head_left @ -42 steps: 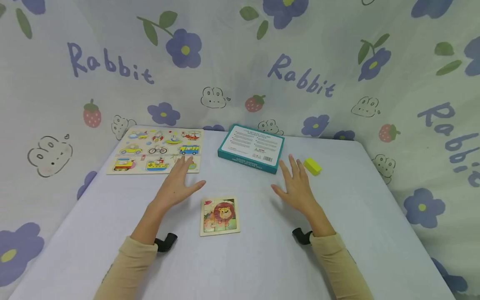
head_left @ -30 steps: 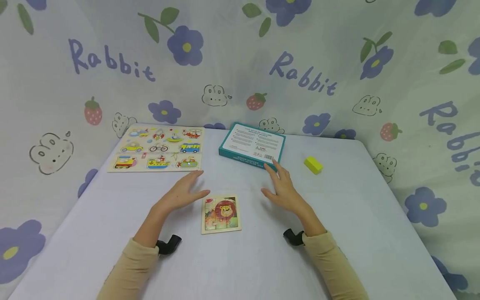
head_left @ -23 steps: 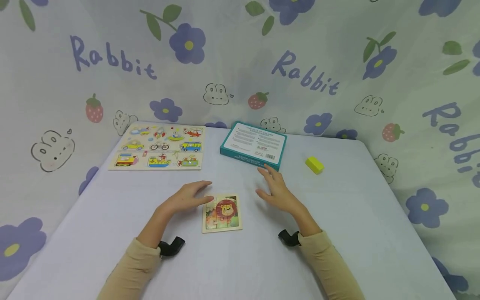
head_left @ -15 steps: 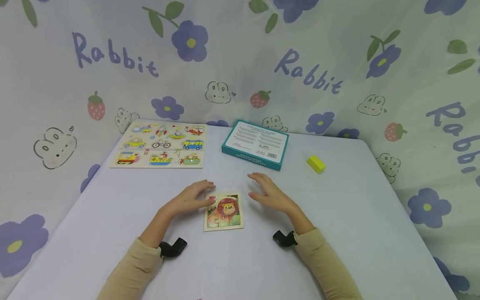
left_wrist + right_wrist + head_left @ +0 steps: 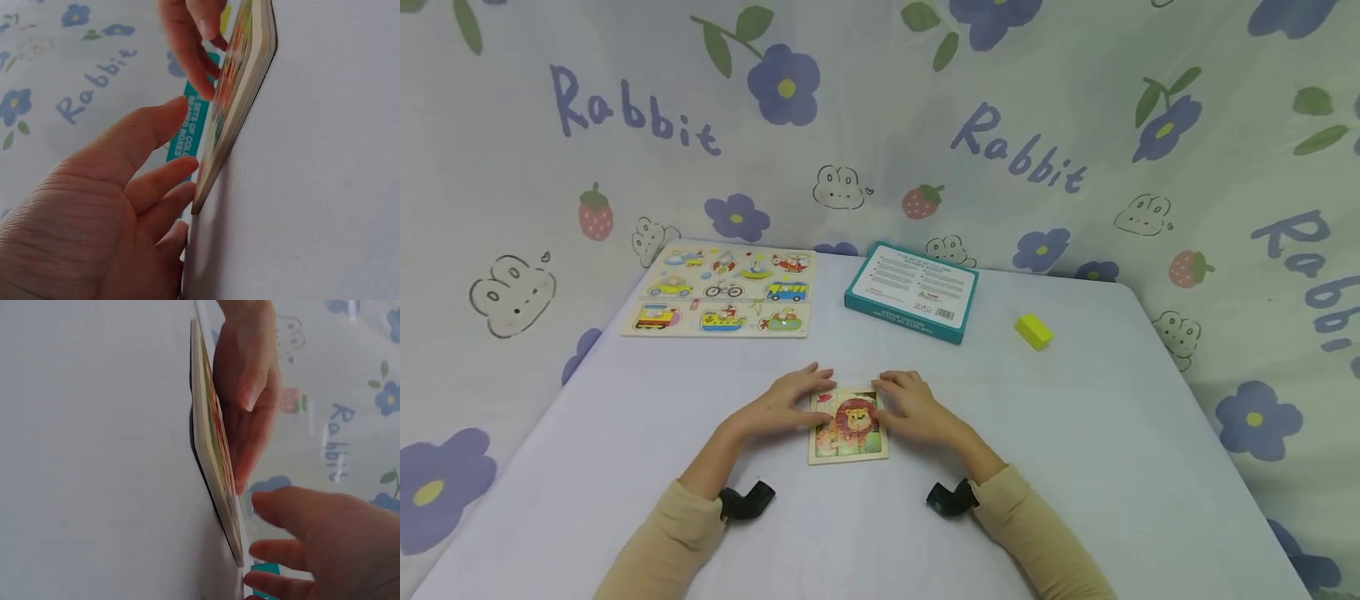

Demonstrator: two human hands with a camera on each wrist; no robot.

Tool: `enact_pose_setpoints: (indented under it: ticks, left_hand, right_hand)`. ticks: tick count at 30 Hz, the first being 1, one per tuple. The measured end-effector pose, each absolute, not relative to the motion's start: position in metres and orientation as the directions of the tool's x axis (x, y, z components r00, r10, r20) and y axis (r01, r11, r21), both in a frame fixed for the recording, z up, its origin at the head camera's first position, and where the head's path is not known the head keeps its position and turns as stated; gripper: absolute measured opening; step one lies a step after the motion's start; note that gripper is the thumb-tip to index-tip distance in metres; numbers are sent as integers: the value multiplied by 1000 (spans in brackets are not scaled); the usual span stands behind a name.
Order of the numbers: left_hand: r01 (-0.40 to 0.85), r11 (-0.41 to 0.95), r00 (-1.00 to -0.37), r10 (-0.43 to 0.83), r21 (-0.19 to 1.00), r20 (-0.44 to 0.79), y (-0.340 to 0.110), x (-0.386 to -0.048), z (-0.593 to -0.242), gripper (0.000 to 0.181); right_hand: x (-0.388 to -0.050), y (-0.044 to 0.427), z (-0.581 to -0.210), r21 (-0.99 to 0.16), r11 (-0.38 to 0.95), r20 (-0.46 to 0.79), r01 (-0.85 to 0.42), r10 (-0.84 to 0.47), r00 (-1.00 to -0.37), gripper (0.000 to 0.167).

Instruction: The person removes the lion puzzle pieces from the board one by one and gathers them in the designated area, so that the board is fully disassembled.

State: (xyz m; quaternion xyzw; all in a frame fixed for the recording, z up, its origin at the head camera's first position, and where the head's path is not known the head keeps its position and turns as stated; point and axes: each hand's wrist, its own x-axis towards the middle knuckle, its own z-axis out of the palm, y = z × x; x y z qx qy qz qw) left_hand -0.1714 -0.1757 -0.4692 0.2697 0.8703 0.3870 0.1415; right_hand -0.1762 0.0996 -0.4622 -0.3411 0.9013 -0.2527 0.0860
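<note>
Left hand (image 5: 780, 404): spread, at left edge of lion puzzle (image 5: 853, 427)
Right hand (image 5: 919, 410): also spread, at right edge
Lion puzzle: lower centre

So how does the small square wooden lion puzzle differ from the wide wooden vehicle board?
The small square wooden lion puzzle is smaller than the wide wooden vehicle board. The lion puzzle shows one joined picture; the vehicle board shows separate ones. The lion puzzle lies between the left hand and right hand; the vehicle board lies farther back. Both have pale wooden edges.
</note>
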Motion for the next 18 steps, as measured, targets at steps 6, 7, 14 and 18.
enact_pose_setpoints:
  ticks: [6, 7, 14, 18]
  left_hand:
    - [413, 550, -757, 650, 726, -62, -177, -165, -469, 61]
    - [430, 541, -745, 665, 723, -55, -177, -164, -469, 60]
    - [499, 499, -693, 721, 709, -20, -176, -165, -468, 58]
    - [497, 494, -684, 729, 714, -28, -176, -164, -466, 58]
  right_hand:
    - [-169, 93, -466, -326, 701, 59, -634, -654, -754, 48]
    - [-168, 92, -465, -322, 704, 62, -633, -651, -756, 47]
    - [-164, 89, -462, -330, 704, 148, -629, -619, -771, 38]
    - [-163, 86, -464, -345, 710, 162, -614, -599, -784, 37]
